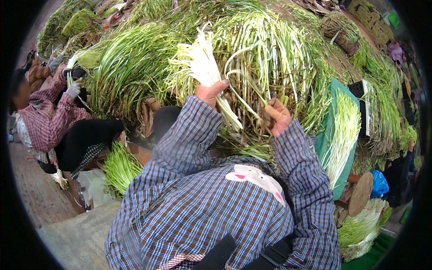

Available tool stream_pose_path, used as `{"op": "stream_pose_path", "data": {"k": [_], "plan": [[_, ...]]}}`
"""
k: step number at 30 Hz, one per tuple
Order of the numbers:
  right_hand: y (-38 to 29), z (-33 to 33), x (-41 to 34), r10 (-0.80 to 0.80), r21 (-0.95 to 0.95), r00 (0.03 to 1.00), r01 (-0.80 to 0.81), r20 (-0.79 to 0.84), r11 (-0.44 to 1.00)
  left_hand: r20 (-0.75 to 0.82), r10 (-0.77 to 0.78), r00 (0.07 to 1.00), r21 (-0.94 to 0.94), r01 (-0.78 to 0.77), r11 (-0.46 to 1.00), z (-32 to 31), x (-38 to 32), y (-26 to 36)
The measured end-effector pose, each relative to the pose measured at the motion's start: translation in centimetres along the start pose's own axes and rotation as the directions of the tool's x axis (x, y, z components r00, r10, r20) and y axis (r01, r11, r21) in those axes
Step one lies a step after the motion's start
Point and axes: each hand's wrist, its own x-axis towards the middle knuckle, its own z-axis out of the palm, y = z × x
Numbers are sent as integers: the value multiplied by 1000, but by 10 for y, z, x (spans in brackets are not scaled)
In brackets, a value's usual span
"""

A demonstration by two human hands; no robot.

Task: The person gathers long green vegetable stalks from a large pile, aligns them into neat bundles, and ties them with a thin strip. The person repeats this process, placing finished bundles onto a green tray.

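Note:
Near the middle, my left hand [213, 93] is closed around a bundle of pale garlic-chive-like stalks [205, 64], their white cut ends pointing down to the right. To its right, my right hand [277, 116] pinches a few loose strands with brownish, withered parts [257, 91] between thumb and fingers; a pale leaf curls up from them towards the bundle. Behind both hands rises a large heap of long green and yellow-white stalks [270, 44], brown at its lower part. More loose stalks [249, 148] lie below my hands, against my checked smock.
A green board [329, 111] at the right carries a pile of pale stalks [342, 131]. Beside it stand a dark crate [357, 91], a round wooden stool top [360, 194] and a blue plastic bag [379, 184]. A co-worker [50, 118] sits at the left, gloved hands on stalks.

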Motion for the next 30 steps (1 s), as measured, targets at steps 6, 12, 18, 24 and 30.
{"op": "stream_pose_path", "data": {"k": [6,12,18,24,30], "plan": [[3,7,-10,283,-155,929,-252,237,955,530,-188,827,133,138,981,-2,11,-14],[18,15,-10,263,-9,886,-281,381,960,381,-247,891,354,106,929,-8,21,-23],[30,9,-2,70,40,973,-80,219,996,202,-116,972,595,-27,804,-8,2,-3],[40,21,0,-50,-306,998,59,37,950,-7,-38,999,319,38,947,-13,-44,-26],[45,34,-4,-124,-599,957,262,262,757,30,-51,998,337,38,941,-12,-31,-26]]}}
